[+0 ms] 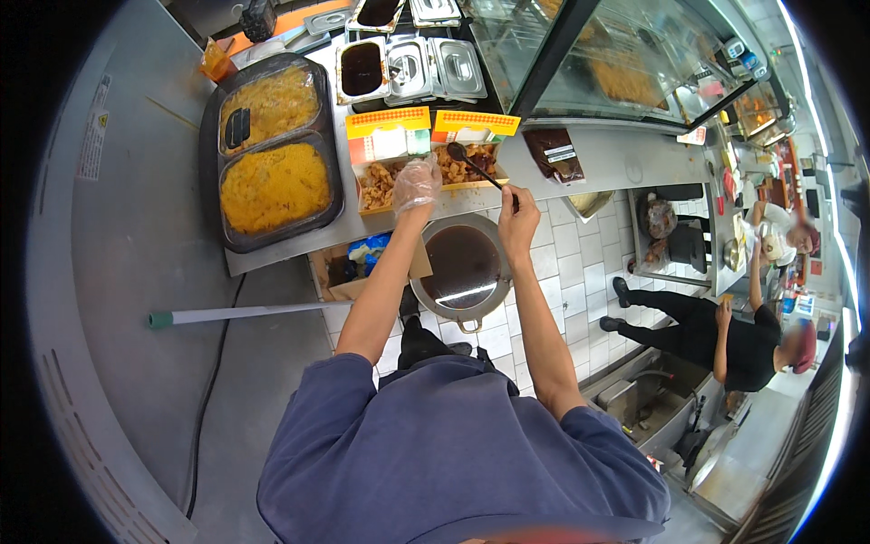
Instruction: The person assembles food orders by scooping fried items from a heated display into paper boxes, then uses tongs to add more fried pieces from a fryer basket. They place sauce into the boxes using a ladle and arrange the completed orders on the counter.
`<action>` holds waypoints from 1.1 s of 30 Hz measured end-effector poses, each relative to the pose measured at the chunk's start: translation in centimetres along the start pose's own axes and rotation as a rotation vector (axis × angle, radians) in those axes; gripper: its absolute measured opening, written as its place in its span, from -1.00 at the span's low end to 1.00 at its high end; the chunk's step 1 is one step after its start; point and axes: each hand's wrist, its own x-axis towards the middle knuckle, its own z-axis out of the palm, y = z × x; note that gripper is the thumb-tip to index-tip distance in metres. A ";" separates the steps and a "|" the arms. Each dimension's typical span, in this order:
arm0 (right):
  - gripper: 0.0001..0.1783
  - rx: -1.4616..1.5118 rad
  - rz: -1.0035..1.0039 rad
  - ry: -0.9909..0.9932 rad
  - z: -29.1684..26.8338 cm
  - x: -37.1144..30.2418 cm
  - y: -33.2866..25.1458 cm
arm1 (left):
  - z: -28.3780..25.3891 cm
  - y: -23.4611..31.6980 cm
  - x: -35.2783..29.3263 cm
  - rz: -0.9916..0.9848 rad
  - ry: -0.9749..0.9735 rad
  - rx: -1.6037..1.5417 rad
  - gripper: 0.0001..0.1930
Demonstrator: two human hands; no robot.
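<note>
Two open cardboard boxes stand side by side at the counter's near edge, their patterned lids raised. The left box (374, 205) and the right box (468, 184) hold brown fried pieces. My left hand (417, 185), in a clear plastic glove, is where the boxes meet, over the right end of the left box; its fingertips are hidden. My right hand (519, 218) is bare and closed around the handle of a dark spoon (478, 167). The spoon's bowl is over the right box, which has some dark glossy pieces in it.
A black tray (210, 181) with two bins of yellow crumbly food stands left. Behind the boxes are a sauce pan (361, 69) and lidded steel pans (458, 68). A dark packet (553, 154) lies right. Below sits a large pot (463, 267) of brown liquid. Two people stand farther right.
</note>
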 end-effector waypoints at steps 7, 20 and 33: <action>-0.87 -0.047 -0.097 -0.009 -1.5 -2.0 0.3 | -0.7 -0.7 0.2 0.046 -0.127 -0.047 -0.64; -0.94 -0.132 -0.277 0.104 -0.3 -1.2 -0.3 | 0.3 -1.3 -1.1 0.030 0.060 -0.140 -0.68; -0.95 -0.193 -0.330 -0.001 -0.7 -3.3 -0.5 | 0.9 -0.9 -1.2 -0.112 -0.030 -0.103 -0.68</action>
